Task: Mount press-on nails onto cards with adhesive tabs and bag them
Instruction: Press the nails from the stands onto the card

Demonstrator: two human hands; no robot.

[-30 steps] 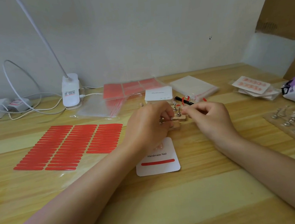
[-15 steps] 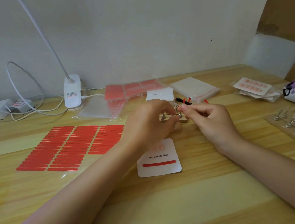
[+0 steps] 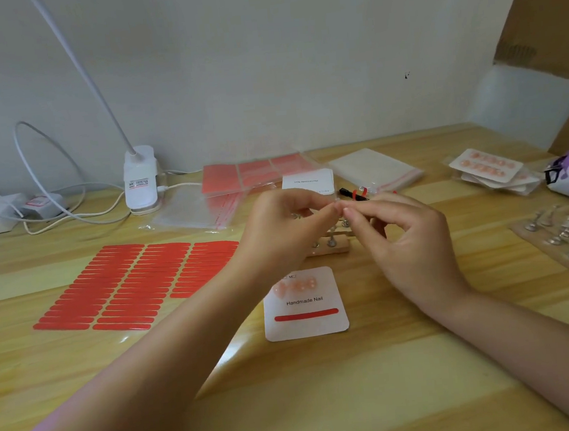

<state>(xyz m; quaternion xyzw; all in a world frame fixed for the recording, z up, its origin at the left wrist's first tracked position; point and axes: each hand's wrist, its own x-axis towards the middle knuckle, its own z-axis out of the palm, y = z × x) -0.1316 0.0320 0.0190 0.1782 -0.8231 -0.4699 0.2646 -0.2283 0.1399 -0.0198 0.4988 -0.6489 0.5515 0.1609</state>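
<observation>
My left hand (image 3: 284, 229) and my right hand (image 3: 405, 239) meet fingertip to fingertip above a small wooden stand (image 3: 330, 244) of metal pegs. The left pinches a thin metal peg. The right pinches its tip, where a press-on nail sits, mostly hidden by the fingers. Below the hands lies a white "Handmade Nail" card (image 3: 306, 326) with a few pink nails (image 3: 296, 285) along its top and a red adhesive strip (image 3: 305, 315) near its bottom. A sheet of red adhesive tabs (image 3: 137, 283) lies to the left.
Behind the hands are a stack of cards (image 3: 307, 182), zip bags (image 3: 375, 169) and a black tool (image 3: 351, 194). Bagged finished cards (image 3: 489, 170) and a board of pegs (image 3: 567, 238) lie at the right. A lamp base (image 3: 140, 179) and cables stand at the back left.
Both hands have lifted from the wooden stand and come together with the peg. The card's top row of nails, covered before by the left hand, now shows.
</observation>
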